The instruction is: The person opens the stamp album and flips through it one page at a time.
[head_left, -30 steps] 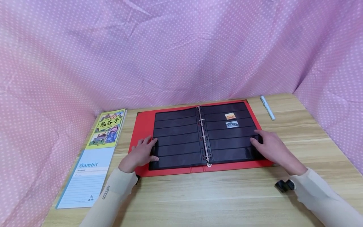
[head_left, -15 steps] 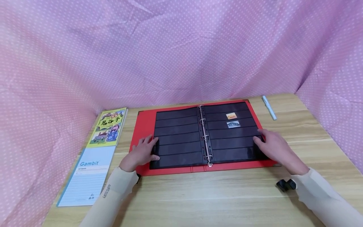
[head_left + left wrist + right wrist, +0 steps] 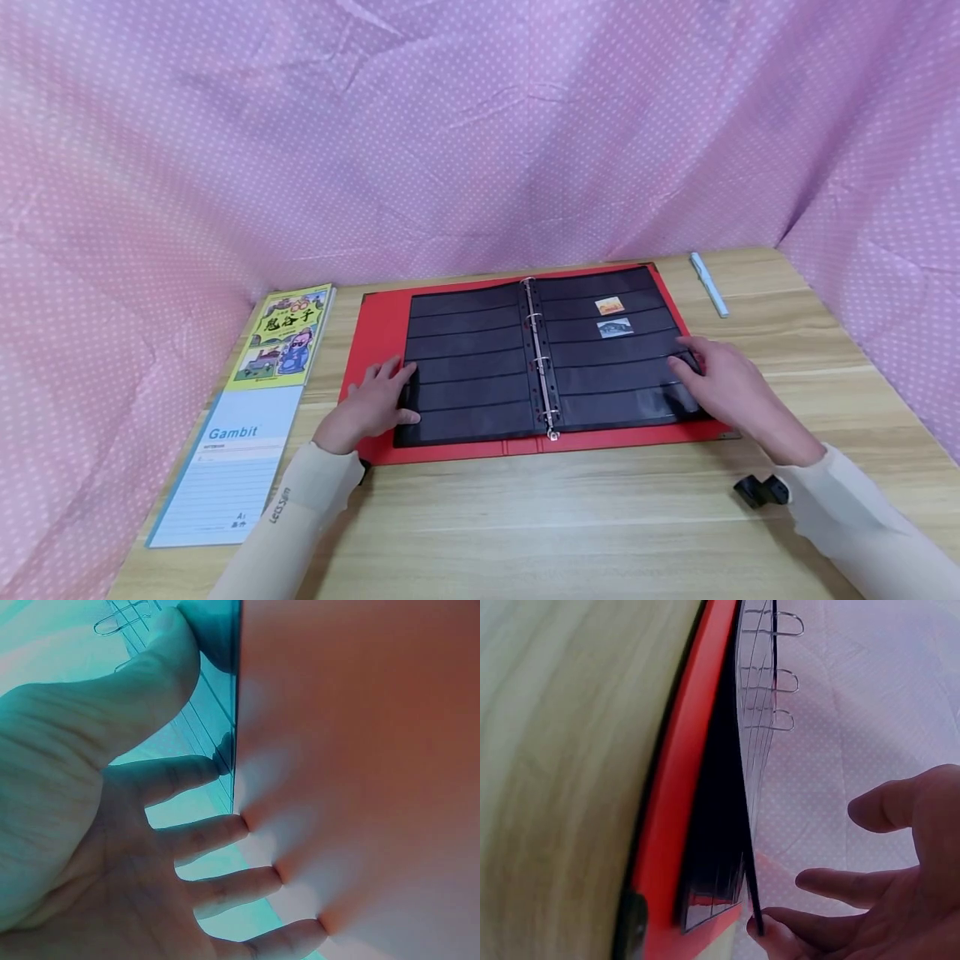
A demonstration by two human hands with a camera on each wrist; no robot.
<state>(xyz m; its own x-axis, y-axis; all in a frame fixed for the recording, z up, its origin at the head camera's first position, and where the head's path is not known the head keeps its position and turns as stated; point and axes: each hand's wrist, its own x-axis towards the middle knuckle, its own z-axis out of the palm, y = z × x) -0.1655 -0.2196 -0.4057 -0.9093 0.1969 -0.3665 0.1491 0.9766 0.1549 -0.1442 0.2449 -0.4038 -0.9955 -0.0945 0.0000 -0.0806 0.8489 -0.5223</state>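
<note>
A red ring binder (image 3: pixel 382 333) lies spread on the table, with black pocket pages on both sides of its metal rings (image 3: pixel 540 358). My left hand (image 3: pixel 367 404) rests at the left page's outer edge. In the left wrist view its thumb (image 3: pixel 176 652) lies over the dark page, while several fingertips press the red cover. At the right page (image 3: pixel 615 371) is my right hand (image 3: pixel 723 387). The right wrist view shows that page's outer edge raised off the sheets beneath, one fingertip (image 3: pixel 769 937) touching it and the thumb apart. Two small stamps, orange (image 3: pixel 610 307) and blue-grey (image 3: pixel 616 328), sit in the right page.
A yellow comic-style book (image 3: pixel 281 337) and a light-blue Gambit notebook (image 3: pixel 240 467) lie to the left. A pale blue pen (image 3: pixel 708 285) rests at the back right. Pink dotted cloth (image 3: pixel 480 142) hangs behind the wooden table (image 3: pixel 525 525).
My right hand has shifted slightly to the right at the page's outer edge. The left hand stays where it was.
</note>
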